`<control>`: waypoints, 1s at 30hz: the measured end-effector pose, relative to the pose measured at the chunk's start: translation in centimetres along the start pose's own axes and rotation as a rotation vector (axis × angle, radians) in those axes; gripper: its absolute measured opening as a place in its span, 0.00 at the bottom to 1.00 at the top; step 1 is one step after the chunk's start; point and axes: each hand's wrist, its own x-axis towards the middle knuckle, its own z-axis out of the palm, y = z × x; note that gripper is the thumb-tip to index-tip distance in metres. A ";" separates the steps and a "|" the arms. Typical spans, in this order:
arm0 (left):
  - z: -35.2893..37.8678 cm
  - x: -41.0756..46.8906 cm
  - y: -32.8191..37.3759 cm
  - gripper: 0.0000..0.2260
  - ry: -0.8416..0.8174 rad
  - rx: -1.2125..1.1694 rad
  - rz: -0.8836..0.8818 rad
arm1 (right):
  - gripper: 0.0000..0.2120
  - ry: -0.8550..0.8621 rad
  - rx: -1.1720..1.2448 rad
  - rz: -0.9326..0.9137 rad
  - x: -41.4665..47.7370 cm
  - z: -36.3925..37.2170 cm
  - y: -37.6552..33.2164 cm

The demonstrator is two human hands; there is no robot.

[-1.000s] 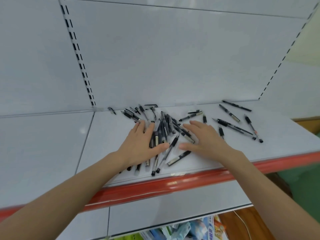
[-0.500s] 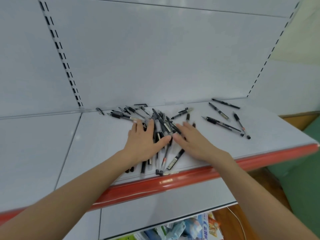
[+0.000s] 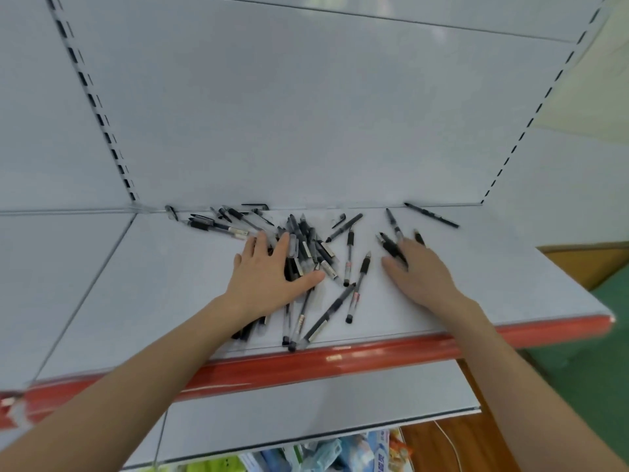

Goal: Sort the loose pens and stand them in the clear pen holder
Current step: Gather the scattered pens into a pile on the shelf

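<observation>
Shelf (image 3: pixel 163 287), pens (image 3: pixel 309 249) under left grip (image 3: pixel 269 277) (flat)

Both arms bare, reaching forward, converging toward the middle. Left forearm (image 3: pixel 153 369) comes in from lower left, right forearm (image 3: pixel 503 352) from lower right. Wrists straight, roughly level with each other.

Left hand (image 3: pixel 269 281): palm down, pressed flat, fingers (image 3: pixel 282 243) straight and slightly fanned, thumb (image 3: pixel 306 279) splayed out to the right.

Right hand (image 3: pixel 420 275): palm down, flat, its fingers (image 3: pixel 405 248) straight, pointing away and a little leftward.

The hands lie apart, not touching.
</observation>
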 end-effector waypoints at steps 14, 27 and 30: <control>0.1 -0.5 0.4 0.40 0.027 -0.142 -0.052 | 0.25 -0.022 -0.173 0.037 1.8 -0.7 3.3; 0.2 0.5 0.2 0.38 0.009 -0.231 0.004 | 0.18 -0.036 0.295 -0.264 -1.1 1.9 -4.3; -0.6 0.9 -2.1 0.35 0.155 -0.234 0.028 | 0.27 -0.026 0.221 -0.225 -1.0 2.0 -5.3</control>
